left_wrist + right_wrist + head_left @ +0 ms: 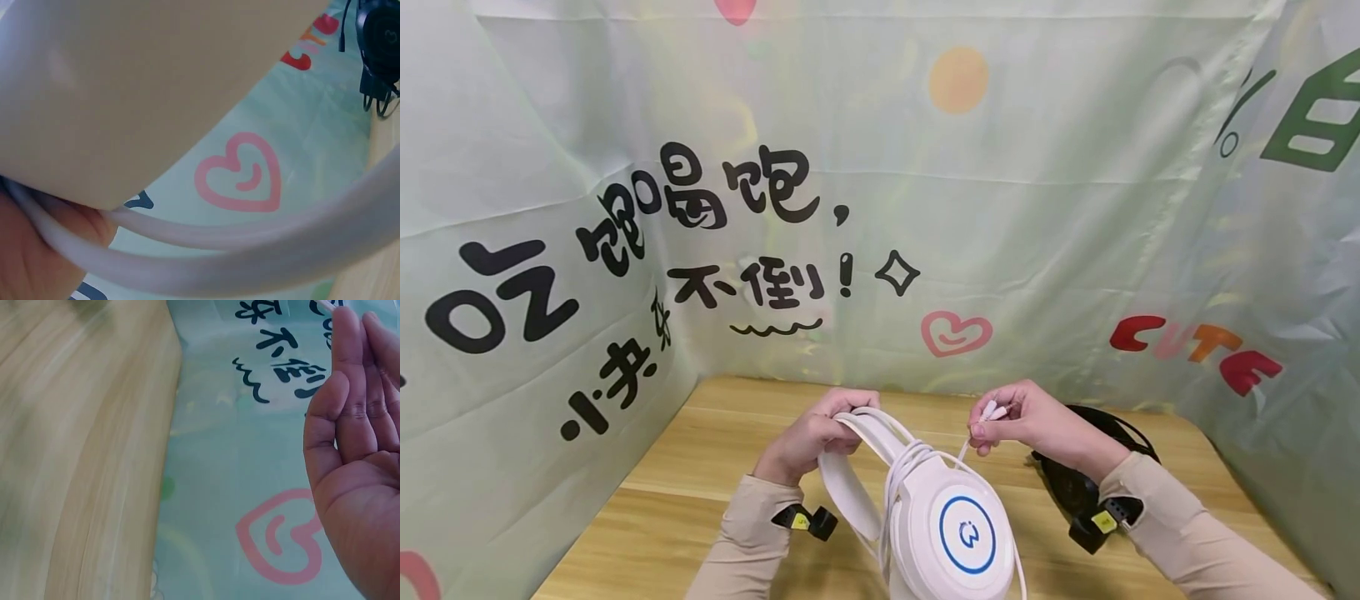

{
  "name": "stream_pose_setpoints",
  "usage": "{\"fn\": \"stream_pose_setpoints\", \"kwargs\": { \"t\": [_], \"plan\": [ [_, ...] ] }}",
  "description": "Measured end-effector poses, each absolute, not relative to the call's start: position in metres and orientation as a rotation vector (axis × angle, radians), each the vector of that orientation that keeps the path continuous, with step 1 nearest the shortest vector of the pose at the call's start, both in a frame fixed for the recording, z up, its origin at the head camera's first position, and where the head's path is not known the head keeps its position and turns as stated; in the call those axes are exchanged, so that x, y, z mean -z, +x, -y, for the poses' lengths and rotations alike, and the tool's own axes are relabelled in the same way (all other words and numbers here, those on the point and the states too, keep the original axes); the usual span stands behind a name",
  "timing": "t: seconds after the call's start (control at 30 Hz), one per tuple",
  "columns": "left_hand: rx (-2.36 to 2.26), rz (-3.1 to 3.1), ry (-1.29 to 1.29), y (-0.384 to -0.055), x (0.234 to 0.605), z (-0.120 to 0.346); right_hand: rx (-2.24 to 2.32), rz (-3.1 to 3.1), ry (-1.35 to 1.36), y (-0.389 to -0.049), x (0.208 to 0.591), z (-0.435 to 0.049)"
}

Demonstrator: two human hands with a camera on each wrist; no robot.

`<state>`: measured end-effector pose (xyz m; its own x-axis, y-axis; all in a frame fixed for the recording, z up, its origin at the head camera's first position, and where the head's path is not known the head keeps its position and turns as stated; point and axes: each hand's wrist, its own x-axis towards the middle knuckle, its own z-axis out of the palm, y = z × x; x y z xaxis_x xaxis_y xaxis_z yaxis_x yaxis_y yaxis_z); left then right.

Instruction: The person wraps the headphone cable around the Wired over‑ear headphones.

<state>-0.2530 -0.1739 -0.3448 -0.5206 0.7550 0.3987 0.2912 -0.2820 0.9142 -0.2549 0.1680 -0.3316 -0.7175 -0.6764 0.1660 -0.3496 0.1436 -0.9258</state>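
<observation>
My left hand [805, 437] grips a pair of white headphones [917, 517] by the headband, above the tabletop. One ear cup, with a blue ring and logo, faces up toward the head camera. A white cable [904, 471] is wound around the headphones beside that cup. To the right, my right hand [1037, 421] pinches the cable's free end, where white plugs [992, 410] show at the fingertips. Close up in the left wrist view, the curved white headband bars [187, 269] run out from the left hand [56, 250]. In the right wrist view the right hand [356, 437] mostly shows its palm side.
Black headphones [1067, 487] with a dark cable lie on the wooden table [677, 467] at the right, partly under the right forearm. A printed cloth [1060, 233] stands behind the table and along both sides. Black wrist cameras sit on both sleeves.
</observation>
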Motion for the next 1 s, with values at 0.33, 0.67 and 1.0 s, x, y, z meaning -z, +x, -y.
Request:
{"fn": "stream_pose_setpoints", "kwargs": {
  "t": [0.33,0.67,1.0],
  "plan": [
    [-1.822,-1.671,1.313,-0.251,0.345,0.169,1.619,-2.11,-1.04,-0.249,0.329,-0.156],
    [-1.771,-1.737,1.316,-0.251,0.347,0.165,1.656,-1.839,-1.135,-0.241,0.33,-0.139],
    [-1.724,-1.801,1.37,-0.252,0.349,0.161,1.505,-1.869,-1.12,-0.231,0.328,-0.128]
  ]
}}
